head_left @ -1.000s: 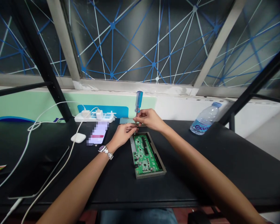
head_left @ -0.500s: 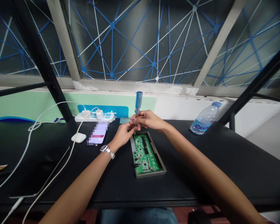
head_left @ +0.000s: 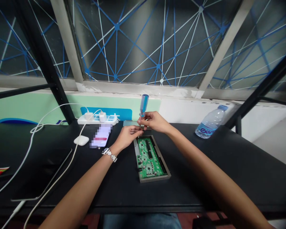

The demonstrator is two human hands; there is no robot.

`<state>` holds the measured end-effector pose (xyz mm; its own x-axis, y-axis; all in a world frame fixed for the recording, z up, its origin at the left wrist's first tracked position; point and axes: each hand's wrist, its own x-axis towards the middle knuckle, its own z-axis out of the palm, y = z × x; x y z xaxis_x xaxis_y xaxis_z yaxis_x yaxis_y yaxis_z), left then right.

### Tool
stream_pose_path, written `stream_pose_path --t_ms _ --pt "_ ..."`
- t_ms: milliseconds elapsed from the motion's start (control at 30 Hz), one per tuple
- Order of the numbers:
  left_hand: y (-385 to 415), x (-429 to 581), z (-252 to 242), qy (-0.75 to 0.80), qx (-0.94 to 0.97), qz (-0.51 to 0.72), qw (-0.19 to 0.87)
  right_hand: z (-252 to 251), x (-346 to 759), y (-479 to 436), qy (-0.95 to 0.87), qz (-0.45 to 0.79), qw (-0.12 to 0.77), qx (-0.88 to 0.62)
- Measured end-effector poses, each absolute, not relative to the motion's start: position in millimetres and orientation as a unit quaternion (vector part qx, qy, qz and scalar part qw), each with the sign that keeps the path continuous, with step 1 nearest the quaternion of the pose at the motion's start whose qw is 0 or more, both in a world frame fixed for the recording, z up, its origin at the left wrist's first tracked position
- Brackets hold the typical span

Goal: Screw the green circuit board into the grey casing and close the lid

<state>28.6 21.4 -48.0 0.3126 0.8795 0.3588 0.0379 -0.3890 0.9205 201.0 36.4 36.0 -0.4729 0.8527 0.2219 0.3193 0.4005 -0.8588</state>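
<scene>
A screwdriver (head_left: 144, 103) with a clear blue handle stands nearly upright, its tip at the far left corner of a grey metal case (head_left: 154, 179). Inside the case lies a green circuit board (head_left: 150, 159) with black and silver parts. My right hand (head_left: 154, 121) pinches the screwdriver's shaft just below the handle. Lower down, the fingers of my left hand (head_left: 128, 135) close around the shaft near its tip. Whether a screw is at the tip is too small to tell.
Left of the case are a phone (head_left: 102, 135), a white earbud case (head_left: 81, 140), a power strip (head_left: 95, 119) with cables and a dark tablet (head_left: 43, 175). A water bottle (head_left: 211, 122) stands at the back right, by a black metal frame.
The screwdriver's handle has tilted slightly to the right and turned. My right hand's fingers have shifted on the shaft, while my left hand's fingers have straightened a little.
</scene>
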Motion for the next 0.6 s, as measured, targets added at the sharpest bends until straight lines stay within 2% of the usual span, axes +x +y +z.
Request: stream_pose_path --t_ms 433,600 --pt "25.7 14.0 -43.5 0.355 0.736 0.477 0.324 45.1 202.4 29.1 -0.759 0.432 0.298 -0.387" --pt "24.1 25.0 -46.7 0.349 0.725 0.489 0.336 45.3 202.0 28.6 -0.76 0.442 0.283 -0.383"
